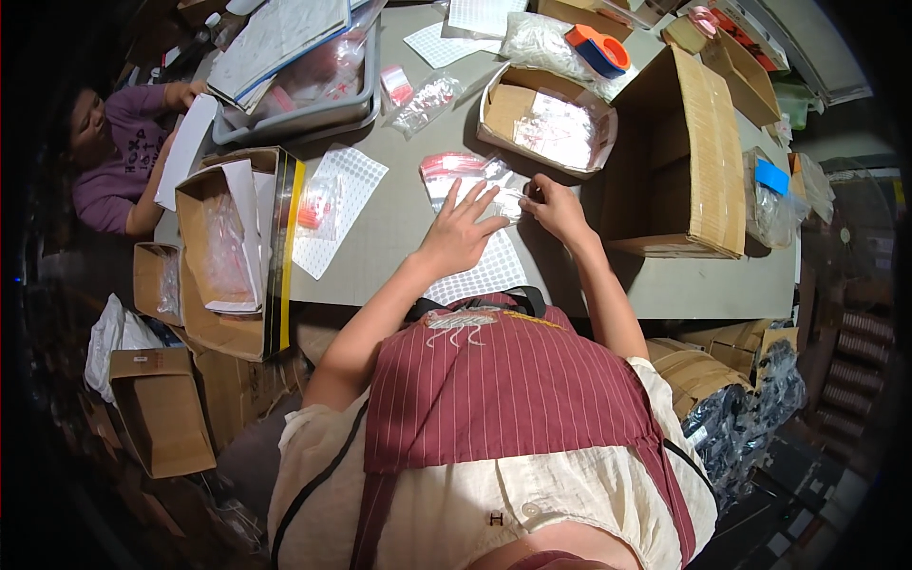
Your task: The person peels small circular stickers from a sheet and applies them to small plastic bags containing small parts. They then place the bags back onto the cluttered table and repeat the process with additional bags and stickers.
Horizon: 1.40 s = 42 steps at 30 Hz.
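My left hand [460,234] lies with spread fingers over a stack of clear zip bags with red tops [441,169]. Just to its right, my right hand [559,211] has thumb and fingers pinched at the edge of a small clear plastic bag [510,201]. The left thumb reaches toward that same bag. What the bag contains is too shiny and small to make out. Below the left hand, near the table's front edge, is a white sheet of round grey stickers [486,270].
A low carton [494,125] with clear packets and a tall open carton [708,157] stand to the right. On the left are another sticker sheet [365,176], an open box [282,247] and a grey bin [370,90]. A co-worker [119,157] in purple holds white card at far left.
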{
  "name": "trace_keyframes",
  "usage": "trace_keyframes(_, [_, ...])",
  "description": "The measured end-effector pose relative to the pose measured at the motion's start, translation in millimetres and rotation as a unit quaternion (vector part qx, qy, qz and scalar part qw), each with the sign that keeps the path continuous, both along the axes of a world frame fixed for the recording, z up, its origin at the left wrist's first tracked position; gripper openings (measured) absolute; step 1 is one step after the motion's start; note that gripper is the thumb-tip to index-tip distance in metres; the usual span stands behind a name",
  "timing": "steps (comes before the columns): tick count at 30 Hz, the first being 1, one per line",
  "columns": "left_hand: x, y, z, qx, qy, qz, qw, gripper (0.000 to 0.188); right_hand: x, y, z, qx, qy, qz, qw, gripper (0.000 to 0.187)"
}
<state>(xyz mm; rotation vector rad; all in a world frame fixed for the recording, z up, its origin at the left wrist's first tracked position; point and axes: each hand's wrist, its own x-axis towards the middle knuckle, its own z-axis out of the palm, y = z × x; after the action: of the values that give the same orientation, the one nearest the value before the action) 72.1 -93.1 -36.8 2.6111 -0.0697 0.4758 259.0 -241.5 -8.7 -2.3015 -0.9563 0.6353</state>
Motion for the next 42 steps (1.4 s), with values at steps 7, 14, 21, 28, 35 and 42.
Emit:
trace_keyframes(7, [0, -2, 2, 0.008, 0.005, -0.003, 1.000, 0.030, 8, -1, 19, 0.287, 0.122, -0.147, 0.939, 0.019])
trace_keyframes(14, [-1, -2, -1, -0.002, -0.010, -0.004, 1.000, 0.032, 47, 8, 26, 0.200, -0.208, -0.190, 0.939, 0.018])
trace_keyframes(21, [0, -1, -2, 0.013, -0.014, -0.002, 1.000, 0.032, -11, -8, -9, 0.243, 0.195, -0.006, 0.950, 0.013])
trace_keyframes(28, [0, 0, -1, 0.008, -0.019, -0.002, 1.000, 0.030, -6, -1, -16, 0.196, 0.216, -0.030, 0.956, 0.012])
trace_keyframes(35, [-2, 0, -2, 0.021, -0.006, -0.008, 1.000, 0.025, -28, 12, 3, 0.103, -0.106, 0.135, 0.980, 0.021])
trace_keyframes(42, [0, -1, 1, 0.012, -0.005, -0.003, 1.000, 0.024, -12, 13, -9, -0.043, -0.239, 0.101, 0.965, 0.031])
